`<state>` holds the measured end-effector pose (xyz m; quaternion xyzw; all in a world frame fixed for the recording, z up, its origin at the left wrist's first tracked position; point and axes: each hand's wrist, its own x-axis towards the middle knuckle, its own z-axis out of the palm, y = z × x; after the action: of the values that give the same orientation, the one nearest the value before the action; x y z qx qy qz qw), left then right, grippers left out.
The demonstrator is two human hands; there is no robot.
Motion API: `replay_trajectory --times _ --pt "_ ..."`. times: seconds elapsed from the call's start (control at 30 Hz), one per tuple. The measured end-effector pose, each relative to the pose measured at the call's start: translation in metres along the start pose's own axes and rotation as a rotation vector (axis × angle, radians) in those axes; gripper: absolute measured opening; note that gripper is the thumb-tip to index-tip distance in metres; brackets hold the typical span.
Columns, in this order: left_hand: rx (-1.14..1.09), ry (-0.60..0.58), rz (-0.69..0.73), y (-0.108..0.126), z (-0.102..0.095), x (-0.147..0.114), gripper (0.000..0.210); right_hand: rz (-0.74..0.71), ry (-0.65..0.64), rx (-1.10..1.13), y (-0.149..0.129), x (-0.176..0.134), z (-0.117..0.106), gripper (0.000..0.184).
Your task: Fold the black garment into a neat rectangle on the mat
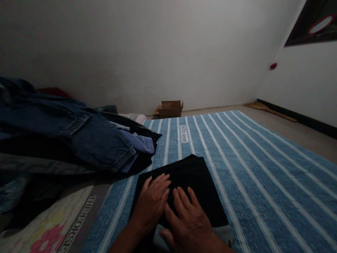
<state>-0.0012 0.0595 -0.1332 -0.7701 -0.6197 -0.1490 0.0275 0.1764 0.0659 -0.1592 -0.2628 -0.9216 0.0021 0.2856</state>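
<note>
A folded black garment point(192, 175) lies on the blue striped mattress point(250, 168) in front of me. My left hand point(152, 202) rests flat on its near left part, fingers spread slightly and pointing away. Just beside it, my right hand point(188, 219) also presses flat on the black cloth, its thumb near a grey piece of fabric point(223, 233) under the garment's near edge. Neither hand grips anything.
A heap of clothes with blue jeans point(79, 135) and a purple piece point(140, 144) lies at the left. A flowered sheet point(50, 225) covers the near left. A small cardboard box point(170, 109) stands on the floor by the far wall.
</note>
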Motion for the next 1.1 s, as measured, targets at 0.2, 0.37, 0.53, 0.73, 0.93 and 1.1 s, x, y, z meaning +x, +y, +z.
replay_trajectory --times 0.2,0.37,0.53,0.73,0.93,1.1 --pt "-0.013 -0.023 -0.019 -0.0001 0.0007 0.0010 0.035 -0.004 -0.015 -0.003 0.0002 0.0003 -0.0035 0.062" --pt "-0.016 -0.067 -0.040 0.0021 -0.0012 0.0031 0.035 0.007 -0.022 -0.002 -0.0006 0.0003 -0.0063 0.060" --pt "-0.020 -0.073 -0.049 0.0049 -0.0040 0.0038 0.033 0.005 -0.011 -0.007 -0.0015 -0.0006 -0.0042 0.060" --pt "-0.024 -0.068 -0.058 0.0058 -0.0022 0.0035 0.033 0.003 -0.002 -0.017 -0.0012 -0.0013 -0.0012 0.062" --pt "-0.046 -0.107 -0.082 0.0073 -0.0023 0.0035 0.034 -0.007 -0.020 -0.044 -0.0013 -0.0020 -0.0018 0.061" --pt "-0.071 -0.097 -0.089 0.0085 -0.0034 0.0035 0.034 0.001 -0.017 -0.040 -0.0024 -0.0026 -0.0022 0.061"
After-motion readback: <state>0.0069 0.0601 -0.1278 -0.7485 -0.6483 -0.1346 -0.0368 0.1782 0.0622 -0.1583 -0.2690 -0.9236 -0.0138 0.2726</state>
